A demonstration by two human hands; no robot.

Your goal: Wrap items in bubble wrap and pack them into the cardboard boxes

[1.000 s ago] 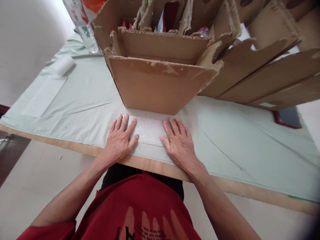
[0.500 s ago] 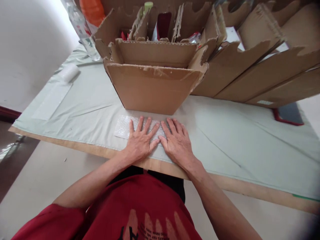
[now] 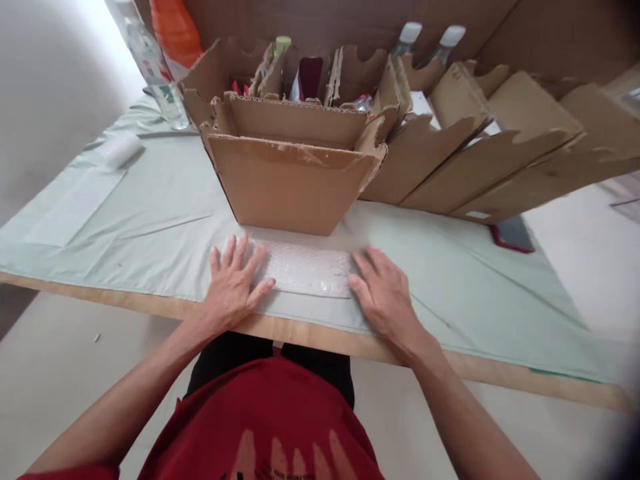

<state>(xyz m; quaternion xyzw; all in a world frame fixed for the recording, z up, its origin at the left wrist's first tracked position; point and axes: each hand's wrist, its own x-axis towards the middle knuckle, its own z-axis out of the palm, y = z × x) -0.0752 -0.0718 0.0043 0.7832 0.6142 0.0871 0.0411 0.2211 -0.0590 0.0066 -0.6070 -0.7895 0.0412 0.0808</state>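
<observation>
at the far left, a translucent roll of bubble wrap (image 3: 120, 151), cylindrical, trails a flat, straight-edged tail across the pale green cloth (image 3: 175, 183), which is creased here. behind it lean a clear plastic bottle (image 3: 163, 80) and a glossy orange bottle (image 3: 176, 33). next, the left hand (image 3: 233, 287) lies palm down, fingers fanned, grasping nothing, over the left end of a bubble wrap strip (image 3: 310, 268). that strip, long, narrow and pebbly with shiny bubbles, lies flat on the cloth between the hands, just in front of a smooth brown cardboard box (image 3: 285, 187) with ragged, corrugated edges. at the strip's right end is the right hand (image 3: 385, 290), blurred, thumb and fingers parted and loosely bent, clenched on nothing; whether it presses the plastic i cannot tell. farther right, slanting cardboard holders (image 3: 435, 167) stand near a flat dark slab (image 3: 515, 235) with a red rim.
</observation>
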